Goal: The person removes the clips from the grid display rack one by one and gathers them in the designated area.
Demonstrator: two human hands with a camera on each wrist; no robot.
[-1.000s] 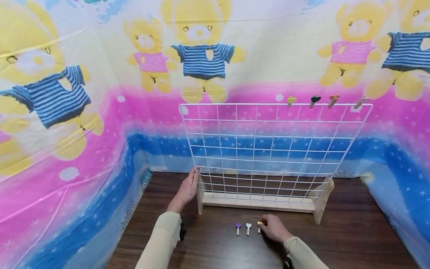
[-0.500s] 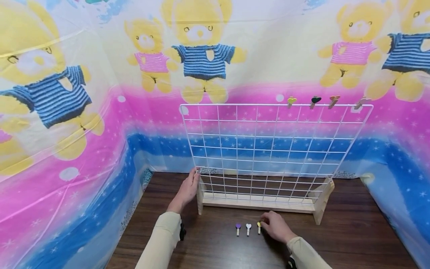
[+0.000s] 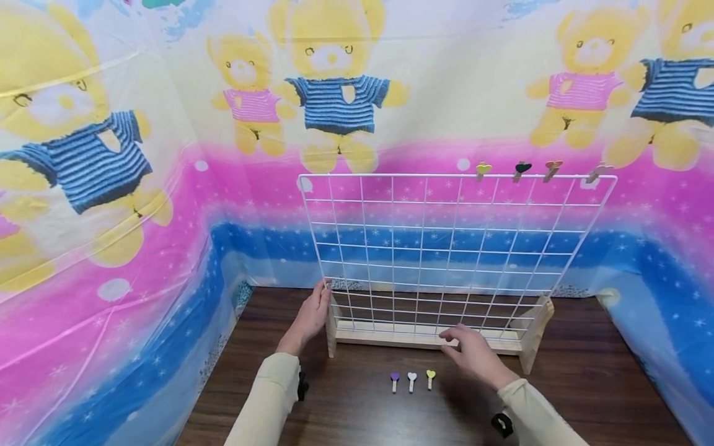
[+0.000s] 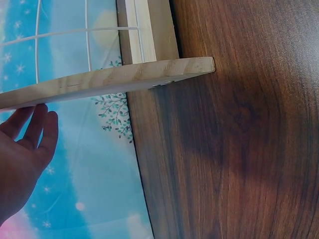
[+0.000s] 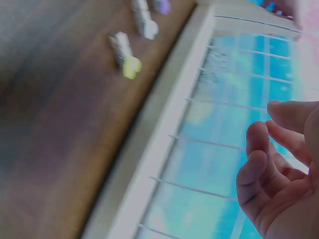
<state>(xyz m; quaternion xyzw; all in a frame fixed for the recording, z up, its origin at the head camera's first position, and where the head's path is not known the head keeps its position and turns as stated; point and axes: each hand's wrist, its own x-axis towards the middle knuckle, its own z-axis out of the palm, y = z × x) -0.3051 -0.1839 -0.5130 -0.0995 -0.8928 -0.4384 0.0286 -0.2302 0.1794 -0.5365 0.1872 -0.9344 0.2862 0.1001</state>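
Note:
My left hand (image 3: 309, 316) is at the left end of a white wire grid rack (image 3: 393, 250). In the left wrist view its fingertips touch the outer face of the wooden side panel (image 4: 107, 78); the thumb is hidden. My right hand (image 3: 471, 352) is raised before the wooden base (image 3: 390, 338), its fingers loosely bent and nothing between thumb and fingers. Below it on the table lie three small wooden clothespins in a row: one with a purple heart (image 3: 395, 381), one with a white heart (image 3: 411, 381) and one with a yellow heart (image 3: 430, 379).
Several heart clothespins are clipped on the grid's top bar, among them a yellow-green one (image 3: 483, 170) and a dark green one (image 3: 522, 170). The right wooden side panel (image 3: 538, 331) stands beyond my right hand. A bear-print cloth (image 3: 468, 80) hangs behind the dark wooden table (image 3: 357, 415).
My right hand has left the yellow-heart clothespin, which stays on the table, and has risen toward the rack's base. The left hand has stayed in place.

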